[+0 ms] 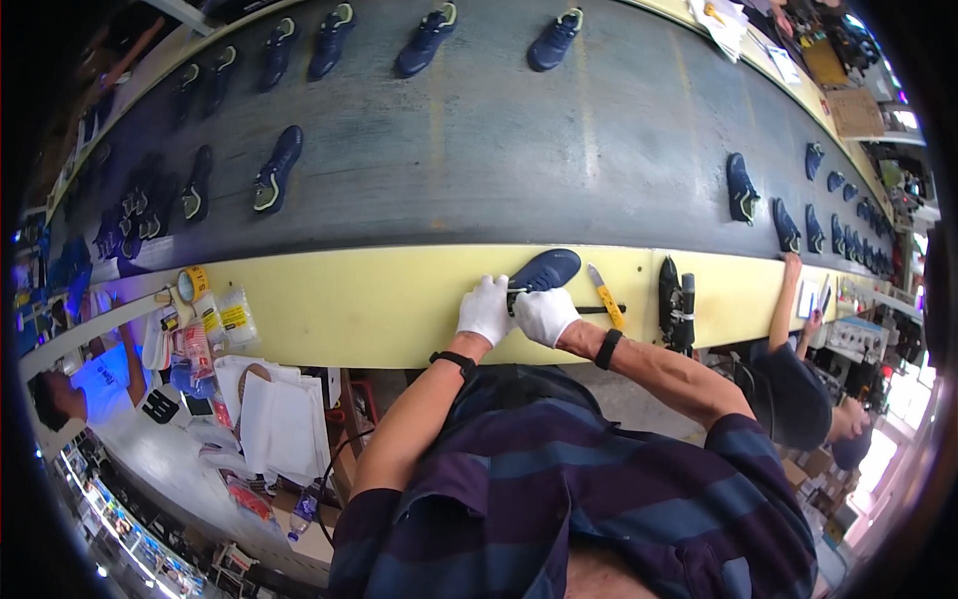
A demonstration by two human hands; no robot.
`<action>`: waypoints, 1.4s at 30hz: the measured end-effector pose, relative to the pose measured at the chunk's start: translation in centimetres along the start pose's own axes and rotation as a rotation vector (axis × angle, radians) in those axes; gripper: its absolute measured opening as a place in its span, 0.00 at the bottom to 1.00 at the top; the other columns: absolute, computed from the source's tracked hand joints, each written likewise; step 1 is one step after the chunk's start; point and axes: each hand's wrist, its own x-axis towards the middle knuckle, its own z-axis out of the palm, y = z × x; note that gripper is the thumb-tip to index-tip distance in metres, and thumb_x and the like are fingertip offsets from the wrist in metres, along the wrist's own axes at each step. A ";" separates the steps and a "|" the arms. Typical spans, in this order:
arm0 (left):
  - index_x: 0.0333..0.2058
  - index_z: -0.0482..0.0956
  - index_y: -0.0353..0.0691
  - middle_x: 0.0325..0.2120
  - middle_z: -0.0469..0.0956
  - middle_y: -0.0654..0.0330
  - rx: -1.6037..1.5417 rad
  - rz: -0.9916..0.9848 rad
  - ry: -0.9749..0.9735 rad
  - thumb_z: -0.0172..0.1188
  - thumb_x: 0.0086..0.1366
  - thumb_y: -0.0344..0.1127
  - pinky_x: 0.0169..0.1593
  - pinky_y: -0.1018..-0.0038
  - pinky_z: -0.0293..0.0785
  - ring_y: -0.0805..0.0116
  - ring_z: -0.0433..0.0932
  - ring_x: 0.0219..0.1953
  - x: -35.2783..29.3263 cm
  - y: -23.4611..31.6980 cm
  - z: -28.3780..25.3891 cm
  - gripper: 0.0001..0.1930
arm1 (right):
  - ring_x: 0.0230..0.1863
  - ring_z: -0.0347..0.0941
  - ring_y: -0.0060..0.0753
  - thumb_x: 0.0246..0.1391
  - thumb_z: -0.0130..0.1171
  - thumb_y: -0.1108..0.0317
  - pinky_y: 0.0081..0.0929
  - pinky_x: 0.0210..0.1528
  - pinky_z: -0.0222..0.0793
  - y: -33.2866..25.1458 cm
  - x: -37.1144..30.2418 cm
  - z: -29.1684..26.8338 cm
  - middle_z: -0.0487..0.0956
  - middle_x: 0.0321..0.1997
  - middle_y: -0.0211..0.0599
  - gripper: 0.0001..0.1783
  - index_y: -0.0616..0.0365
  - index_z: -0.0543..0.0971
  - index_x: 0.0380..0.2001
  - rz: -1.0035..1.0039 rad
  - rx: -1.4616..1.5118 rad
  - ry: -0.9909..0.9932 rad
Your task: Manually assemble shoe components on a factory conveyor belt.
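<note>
A navy blue sneaker (552,269) rests on the pale yellow ledge in front of me, its toe pointing away to the right. My left hand (486,309), in a white glove, is closed on the left side of the shoe's heel end. My right hand (546,316), also gloved in white, is closed over the shoe's opening, and its fingertips meet those of the left. Both hands hide the collar and heel. Right of the right hand lies a yellow-handled utility knife (607,299). A thin black rod (597,309) passes beneath the knife.
Beyond the ledge (389,304) runs a wide grey conveyor belt (479,170) carrying several navy shoes (278,170). Folded black umbrellas (678,306) lie to the right, a tape roll (190,286) and plastic packets (236,317) to the left. A co-worker's hand (791,262) touches the belt's edge.
</note>
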 end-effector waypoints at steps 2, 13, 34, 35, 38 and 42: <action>0.50 0.74 0.41 0.43 0.78 0.45 0.029 0.003 0.015 0.69 0.61 0.43 0.45 0.50 0.82 0.43 0.85 0.42 0.1 -0.9 0.8 0.22 | 0.22 0.82 0.54 0.52 0.59 0.68 0.49 0.25 0.78 0.5 0.3 1.3 0.82 0.21 0.47 0.09 0.56 0.83 0.22 -0.064 -0.002 0.072; 0.65 0.71 0.35 0.62 0.74 0.35 -0.326 0.144 -0.291 0.67 0.63 0.58 0.69 0.55 0.70 0.40 0.73 0.65 0.6 -5.8 -6.6 0.40 | 0.37 0.85 0.60 0.65 0.59 0.56 0.52 0.39 0.80 -1.6 0.2 -1.3 0.86 0.33 0.55 0.16 0.60 0.83 0.35 0.255 0.017 -0.145; 0.73 0.62 0.55 0.56 0.76 0.42 -0.049 -0.609 0.326 0.76 0.54 0.52 0.57 0.52 0.79 0.41 0.81 0.54 10.4 -42.0 -30.5 0.49 | 0.33 0.82 0.62 0.62 0.64 0.59 0.54 0.37 0.77 -2.9 0.3 -0.9 0.84 0.31 0.56 0.15 0.60 0.78 0.32 0.450 -0.005 -0.139; 0.73 0.62 0.54 0.55 0.75 0.41 -0.017 -0.515 0.417 0.76 0.54 0.51 0.57 0.52 0.79 0.40 0.81 0.53 9.8 -42.8 -29.8 0.49 | 0.33 0.82 0.63 0.62 0.64 0.59 0.54 0.37 0.77 -3.0 0.8 -1.2 0.84 0.31 0.56 0.15 0.60 0.78 0.31 0.423 0.005 -0.114; 0.73 0.62 0.52 0.53 0.76 0.40 0.028 -0.409 0.519 0.76 0.55 0.46 0.55 0.51 0.79 0.39 0.81 0.51 9.3 -42.5 -28.4 0.48 | 0.33 0.82 0.63 0.62 0.64 0.59 0.54 0.36 0.77 -3.4 1.3 -1.8 0.83 0.30 0.56 0.15 0.60 0.78 0.32 0.413 -0.009 -0.141; 0.71 0.66 0.49 0.47 0.79 0.38 -0.046 -0.511 0.544 0.75 0.56 0.39 0.52 0.51 0.78 0.39 0.81 0.47 9.5 -38.9 -28.8 0.44 | 0.32 0.82 0.63 0.64 0.63 0.57 0.54 0.36 0.77 -3.3 1.2 -1.8 0.84 0.29 0.55 0.15 0.59 0.78 0.32 0.433 -0.050 -0.202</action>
